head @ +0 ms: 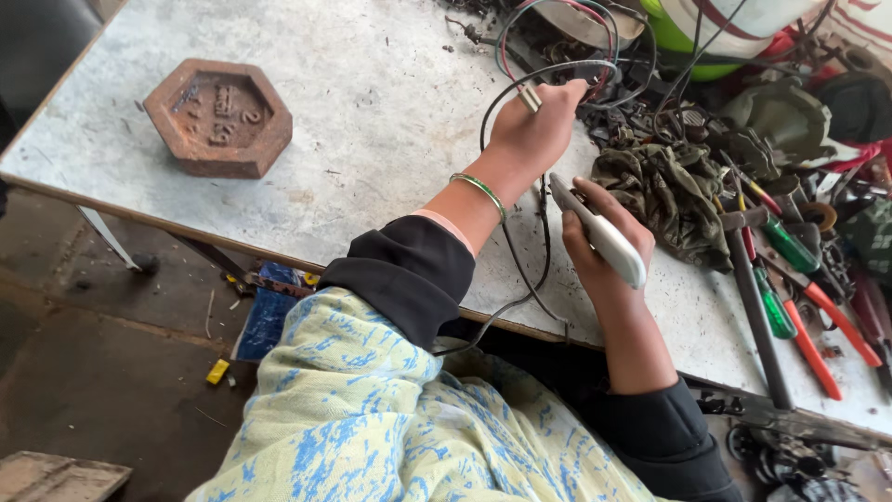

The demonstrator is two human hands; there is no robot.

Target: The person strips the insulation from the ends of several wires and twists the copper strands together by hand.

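We work at a cluttered bench, a wire in one hand and a tool in the other.

At the far left a rusty hexagonal weight point(219, 117) sits on the grey tabletop point(372, 102). Further right, our left hand point(534, 125) is closed on a black cable point(520, 251) that trails off the table's near edge. Just beside it, our right hand point(599, 246) grips a white-handled tool point(599, 232). Beyond lie a crumpled olive rag point(674, 200) and red-and-green screwdrivers point(799, 297).

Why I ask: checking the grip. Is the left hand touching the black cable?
Touching: the head view shows the left hand closed around the black cable.
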